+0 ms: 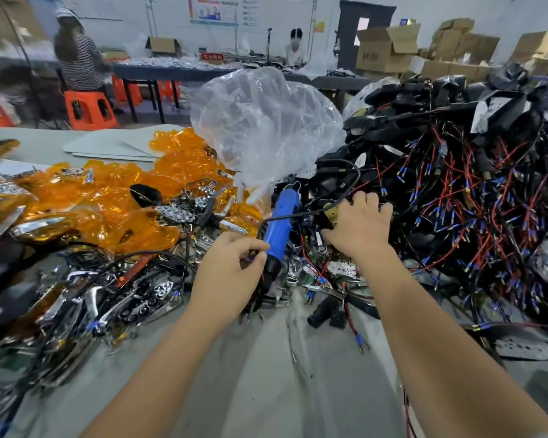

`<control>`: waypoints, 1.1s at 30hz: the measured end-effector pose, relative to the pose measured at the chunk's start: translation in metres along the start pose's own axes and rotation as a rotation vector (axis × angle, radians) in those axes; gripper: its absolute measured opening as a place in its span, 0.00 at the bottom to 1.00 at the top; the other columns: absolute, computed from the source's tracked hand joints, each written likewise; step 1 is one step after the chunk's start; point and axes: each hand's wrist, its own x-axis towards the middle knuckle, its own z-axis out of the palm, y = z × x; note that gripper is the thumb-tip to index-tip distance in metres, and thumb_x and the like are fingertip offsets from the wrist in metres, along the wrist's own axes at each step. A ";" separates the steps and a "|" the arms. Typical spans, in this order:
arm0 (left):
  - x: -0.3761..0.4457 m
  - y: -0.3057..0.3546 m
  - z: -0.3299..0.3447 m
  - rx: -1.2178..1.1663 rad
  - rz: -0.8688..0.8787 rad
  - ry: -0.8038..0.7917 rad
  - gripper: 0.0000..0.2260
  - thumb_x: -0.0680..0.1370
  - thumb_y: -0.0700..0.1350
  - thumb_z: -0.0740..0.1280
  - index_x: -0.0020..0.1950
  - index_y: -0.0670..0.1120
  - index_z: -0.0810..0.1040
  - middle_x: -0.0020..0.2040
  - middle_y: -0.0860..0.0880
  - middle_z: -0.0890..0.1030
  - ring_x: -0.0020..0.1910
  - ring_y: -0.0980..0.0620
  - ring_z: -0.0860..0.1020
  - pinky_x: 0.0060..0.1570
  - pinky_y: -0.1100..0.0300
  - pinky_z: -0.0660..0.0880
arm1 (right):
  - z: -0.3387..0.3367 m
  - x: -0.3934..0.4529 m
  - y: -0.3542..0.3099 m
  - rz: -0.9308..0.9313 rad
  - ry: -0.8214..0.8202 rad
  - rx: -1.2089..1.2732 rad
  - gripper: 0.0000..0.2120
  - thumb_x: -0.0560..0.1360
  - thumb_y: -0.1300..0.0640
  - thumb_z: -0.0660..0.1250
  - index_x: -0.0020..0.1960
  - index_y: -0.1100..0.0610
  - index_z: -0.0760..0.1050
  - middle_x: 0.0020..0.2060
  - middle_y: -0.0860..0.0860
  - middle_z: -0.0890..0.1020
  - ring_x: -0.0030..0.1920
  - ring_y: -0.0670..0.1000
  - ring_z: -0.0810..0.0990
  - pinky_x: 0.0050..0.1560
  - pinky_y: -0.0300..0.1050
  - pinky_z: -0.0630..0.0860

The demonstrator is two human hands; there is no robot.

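Up close, the person's left hand (231, 273) grips a blue screwdriver (280, 219) low on its body, where the blue shell meets the black nose. The fingers (260, 248) and thumb are curled round it. The tool stands tilted, nose down towards the worktop (266, 374), its top end leaning away from the person and touching the foot of a clear bag (266, 121). A black cable (345, 191) loops over the tool's upper end and runs off to the right.

The right hand (359, 227) is just right of the tool, palm down on the near edge of a big heap of wires (472, 191), red and black with blue tips. Its fingers (372, 200) are bent down into the tangle, and I cannot tell whether they hold anything. The two hands are near each other but apart, with the tool between them.

Left of the tool lies a spread of orange lenses (114, 191), and nearer the person a litter of chrome parts (108, 295). A short black plug (321, 311) lies on the bare cloth below the right wrist.

Further back, a person sits on an orange stool (89, 109) at another table, and boxes (386, 49) are stacked by the far wall
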 end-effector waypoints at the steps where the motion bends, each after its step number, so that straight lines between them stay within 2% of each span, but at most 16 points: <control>1: 0.000 0.000 0.002 0.010 -0.008 0.006 0.08 0.79 0.45 0.68 0.55 0.55 0.83 0.55 0.57 0.75 0.50 0.64 0.73 0.49 0.72 0.65 | 0.000 -0.002 0.000 -0.001 0.006 -0.020 0.28 0.74 0.35 0.65 0.65 0.53 0.72 0.64 0.55 0.70 0.66 0.59 0.65 0.65 0.58 0.61; 4: -0.001 0.001 0.008 0.019 -0.044 0.008 0.11 0.80 0.44 0.66 0.61 0.52 0.82 0.60 0.55 0.72 0.56 0.60 0.69 0.57 0.66 0.63 | 0.001 -0.011 0.002 -0.028 0.003 -0.061 0.22 0.78 0.37 0.62 0.61 0.52 0.76 0.64 0.55 0.70 0.66 0.59 0.64 0.65 0.57 0.61; 7: -0.005 0.002 0.014 0.001 -0.054 -0.007 0.14 0.81 0.43 0.65 0.66 0.51 0.79 0.59 0.57 0.69 0.59 0.59 0.69 0.59 0.67 0.62 | 0.007 -0.020 0.011 -0.058 0.003 0.028 0.18 0.81 0.41 0.58 0.62 0.51 0.77 0.68 0.53 0.68 0.69 0.57 0.61 0.66 0.57 0.59; 9: -0.007 0.002 0.017 0.007 -0.052 -0.013 0.15 0.81 0.43 0.64 0.68 0.51 0.77 0.60 0.57 0.68 0.54 0.63 0.69 0.54 0.75 0.60 | 0.007 -0.023 0.019 -0.080 0.016 0.135 0.17 0.82 0.42 0.58 0.62 0.50 0.77 0.71 0.51 0.67 0.71 0.55 0.60 0.67 0.56 0.56; 11: -0.007 0.003 0.019 0.007 -0.056 -0.026 0.16 0.81 0.43 0.64 0.69 0.52 0.76 0.62 0.56 0.68 0.49 0.66 0.69 0.45 0.82 0.61 | 0.003 -0.026 0.027 -0.111 0.025 0.252 0.15 0.82 0.43 0.58 0.57 0.49 0.78 0.71 0.49 0.69 0.71 0.54 0.62 0.64 0.54 0.56; 13: -0.007 0.004 0.020 0.013 -0.060 -0.041 0.17 0.81 0.43 0.64 0.69 0.52 0.76 0.62 0.55 0.69 0.47 0.65 0.69 0.43 0.83 0.62 | -0.005 -0.027 0.034 -0.126 0.014 0.377 0.14 0.81 0.41 0.58 0.48 0.47 0.77 0.63 0.48 0.74 0.66 0.53 0.68 0.55 0.51 0.55; 15: -0.006 0.005 0.021 0.016 -0.062 -0.050 0.16 0.81 0.43 0.64 0.69 0.52 0.76 0.62 0.54 0.68 0.45 0.66 0.69 0.42 0.84 0.63 | -0.016 -0.029 0.040 -0.120 -0.026 0.510 0.18 0.80 0.37 0.57 0.45 0.47 0.77 0.52 0.46 0.78 0.58 0.52 0.72 0.53 0.49 0.55; 17: -0.007 0.007 0.022 0.021 -0.061 -0.058 0.16 0.81 0.43 0.64 0.69 0.52 0.76 0.63 0.53 0.69 0.45 0.70 0.67 0.42 0.85 0.62 | -0.027 -0.029 0.044 -0.084 -0.085 0.667 0.17 0.80 0.38 0.58 0.51 0.50 0.77 0.44 0.46 0.80 0.51 0.52 0.76 0.61 0.54 0.64; 18: -0.007 0.008 0.023 0.026 -0.062 -0.062 0.17 0.81 0.43 0.64 0.69 0.51 0.76 0.64 0.52 0.69 0.45 0.69 0.68 0.42 0.84 0.62 | -0.031 -0.029 0.045 -0.042 -0.113 0.698 0.16 0.80 0.40 0.59 0.56 0.52 0.75 0.44 0.48 0.81 0.50 0.53 0.77 0.63 0.56 0.67; 20: -0.008 0.009 0.024 0.038 -0.068 -0.060 0.17 0.81 0.42 0.63 0.70 0.50 0.75 0.66 0.50 0.70 0.45 0.63 0.70 0.42 0.83 0.64 | -0.037 -0.028 0.043 0.015 -0.111 0.557 0.17 0.80 0.45 0.62 0.60 0.57 0.73 0.44 0.52 0.81 0.49 0.57 0.79 0.60 0.54 0.72; 22: -0.008 0.010 0.025 0.053 -0.071 -0.059 0.18 0.81 0.42 0.63 0.71 0.50 0.74 0.67 0.50 0.71 0.45 0.62 0.70 0.40 0.81 0.66 | -0.042 -0.027 0.043 0.048 -0.068 0.407 0.15 0.79 0.50 0.64 0.52 0.62 0.78 0.37 0.55 0.81 0.43 0.60 0.80 0.46 0.48 0.74; 23: -0.008 0.010 0.025 0.061 -0.074 -0.059 0.18 0.81 0.42 0.62 0.72 0.50 0.73 0.67 0.50 0.71 0.44 0.63 0.70 0.38 0.78 0.68 | -0.046 -0.027 0.044 0.064 -0.056 0.397 0.14 0.79 0.51 0.65 0.48 0.63 0.79 0.34 0.55 0.80 0.41 0.60 0.80 0.42 0.48 0.73; 26: -0.005 0.010 0.024 0.061 -0.095 -0.059 0.18 0.81 0.43 0.62 0.72 0.50 0.73 0.67 0.50 0.71 0.42 0.66 0.71 0.35 0.75 0.69 | -0.061 -0.028 0.060 0.104 0.068 0.479 0.16 0.78 0.52 0.66 0.40 0.63 0.80 0.31 0.57 0.80 0.37 0.60 0.79 0.40 0.48 0.74; 29: 0.000 0.013 0.024 0.073 -0.108 -0.073 0.18 0.81 0.43 0.63 0.71 0.50 0.74 0.67 0.49 0.71 0.42 0.61 0.73 0.32 0.72 0.68 | -0.080 -0.030 0.083 0.156 0.257 0.597 0.20 0.79 0.50 0.64 0.33 0.62 0.75 0.25 0.53 0.73 0.29 0.55 0.71 0.32 0.46 0.66; 31: 0.002 0.017 0.024 0.092 -0.100 -0.090 0.18 0.80 0.43 0.64 0.70 0.50 0.75 0.68 0.47 0.71 0.50 0.54 0.75 0.40 0.70 0.70 | -0.092 -0.033 0.096 0.204 0.357 0.701 0.22 0.81 0.50 0.62 0.34 0.63 0.75 0.24 0.50 0.70 0.25 0.51 0.67 0.29 0.45 0.61; 33: 0.002 0.023 0.025 0.113 -0.118 -0.141 0.17 0.80 0.44 0.64 0.69 0.51 0.76 0.70 0.46 0.70 0.62 0.45 0.72 0.57 0.55 0.74 | -0.103 -0.037 0.104 0.243 0.444 0.881 0.22 0.81 0.50 0.62 0.32 0.59 0.73 0.22 0.46 0.67 0.23 0.46 0.62 0.28 0.45 0.57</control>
